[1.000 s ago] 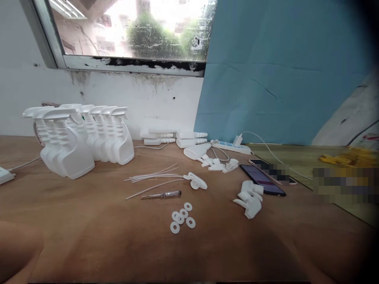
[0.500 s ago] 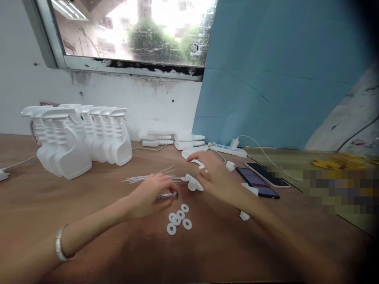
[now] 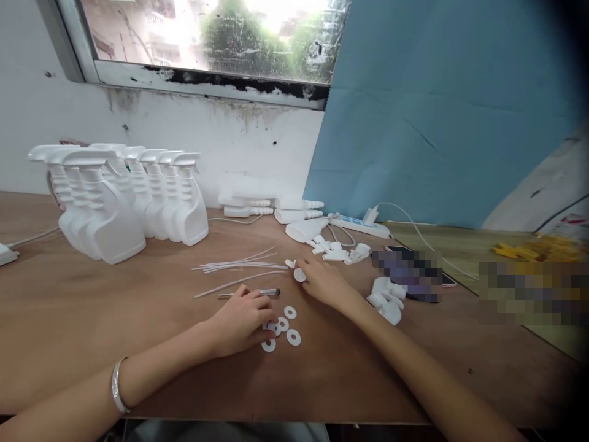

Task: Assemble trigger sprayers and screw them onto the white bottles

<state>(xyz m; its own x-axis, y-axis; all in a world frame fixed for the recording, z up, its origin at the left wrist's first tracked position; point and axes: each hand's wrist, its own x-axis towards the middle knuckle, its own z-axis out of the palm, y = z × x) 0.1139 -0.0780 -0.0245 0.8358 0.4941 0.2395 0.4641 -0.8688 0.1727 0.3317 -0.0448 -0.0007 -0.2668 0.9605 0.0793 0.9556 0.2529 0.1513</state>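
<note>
My left hand (image 3: 242, 319) rests on the wooden table (image 3: 138, 344) with its fingers curled down on the white washers (image 3: 286, 325); whether it grips one I cannot tell. Just beyond it lies a small screwdriver (image 3: 251, 294). My right hand (image 3: 324, 283) is closed over a white trigger spray head (image 3: 297, 271), fingers wrapped on it. Thin white dip tubes (image 3: 239, 267) lie beyond the screwdriver.
A row of white spray bottles (image 3: 119, 202) stands at the back left. More bottles (image 3: 276, 212) lie by the wall, beside a power strip (image 3: 361, 226). Loose spray-head parts (image 3: 389, 301) and phones (image 3: 409, 270) sit right. A window and blue sheet are behind.
Both hands came into view and reached onto the table. My left hand moved from the screwdriver down to the washers; my right hand drew back onto the spray head.
</note>
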